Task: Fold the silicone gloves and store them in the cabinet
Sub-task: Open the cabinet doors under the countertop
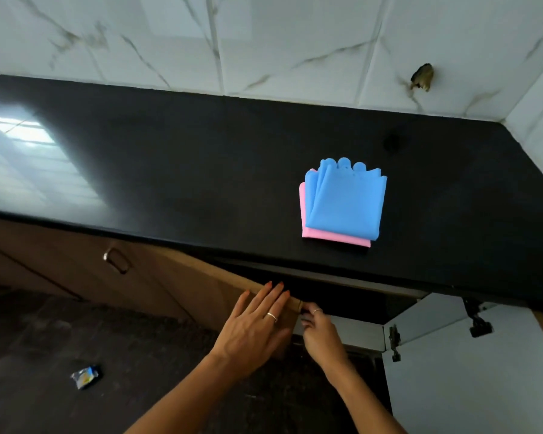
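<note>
Two folded silicone gloves, a blue one (345, 202) stacked on a pink one (308, 236), lie near the front edge of the glossy black worktop (170, 170), toward its right end. Below, the left hand (254, 327) rests flat, fingers spread, on the brown wooden cabinet door (201, 296), while the right hand (318, 330) pinches that door's edge. Folding looks finished; opening the cabinet is the step in hand. Next, I judge, the stack must be lifted whole. The cabinet's inside is dark, its shelves unseen.
</note>
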`<state>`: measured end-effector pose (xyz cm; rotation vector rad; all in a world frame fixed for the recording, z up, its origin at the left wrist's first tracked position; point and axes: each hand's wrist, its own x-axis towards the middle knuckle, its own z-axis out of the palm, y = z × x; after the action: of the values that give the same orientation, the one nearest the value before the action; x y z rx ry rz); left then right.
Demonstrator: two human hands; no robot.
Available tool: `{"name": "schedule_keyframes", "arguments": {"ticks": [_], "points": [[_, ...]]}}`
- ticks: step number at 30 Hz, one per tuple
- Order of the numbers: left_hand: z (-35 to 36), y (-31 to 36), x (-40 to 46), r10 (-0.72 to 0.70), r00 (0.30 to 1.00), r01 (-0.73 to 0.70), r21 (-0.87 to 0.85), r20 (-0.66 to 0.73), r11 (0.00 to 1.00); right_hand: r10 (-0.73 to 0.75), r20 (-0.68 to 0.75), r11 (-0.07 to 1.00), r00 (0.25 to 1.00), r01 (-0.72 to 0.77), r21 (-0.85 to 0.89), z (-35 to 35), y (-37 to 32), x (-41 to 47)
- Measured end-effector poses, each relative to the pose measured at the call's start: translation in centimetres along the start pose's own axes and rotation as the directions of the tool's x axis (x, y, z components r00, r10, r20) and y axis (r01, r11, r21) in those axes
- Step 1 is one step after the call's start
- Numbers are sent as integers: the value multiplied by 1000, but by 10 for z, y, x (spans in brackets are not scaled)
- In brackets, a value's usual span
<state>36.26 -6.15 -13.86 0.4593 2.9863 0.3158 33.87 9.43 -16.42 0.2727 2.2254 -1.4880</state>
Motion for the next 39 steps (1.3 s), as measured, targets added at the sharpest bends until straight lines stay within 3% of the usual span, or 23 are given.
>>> {"name": "schedule_keyframes", "arguments": {"ticks": [7,15,22,28,32,39], "points": [[7,9,-69,-97,993,100,46,-72,994,-48,237,997,970,62,-52,16,23,-46],[10,11,-158,-276,934,279,-17,-225,960,57,461,994,886,-5,-113,79,36,-96],[1,-23,-243,-324,934,347,167,-152,923,68,637,997,768,-38,-61,159,27,-148],[-4,-60,-300,-469,872,483,84,-143,872,-2,679,991,734,90,-95,230,6,-177],[-2,-99,-327,-495,866,494,-29,-66,869,-2,674,990,739,97,-103,275,-6,-187],[-12,-146,-355,-509,860,509,-21,-25,860,-23,665,982,746,141,-125,335,-21,-200]]}}
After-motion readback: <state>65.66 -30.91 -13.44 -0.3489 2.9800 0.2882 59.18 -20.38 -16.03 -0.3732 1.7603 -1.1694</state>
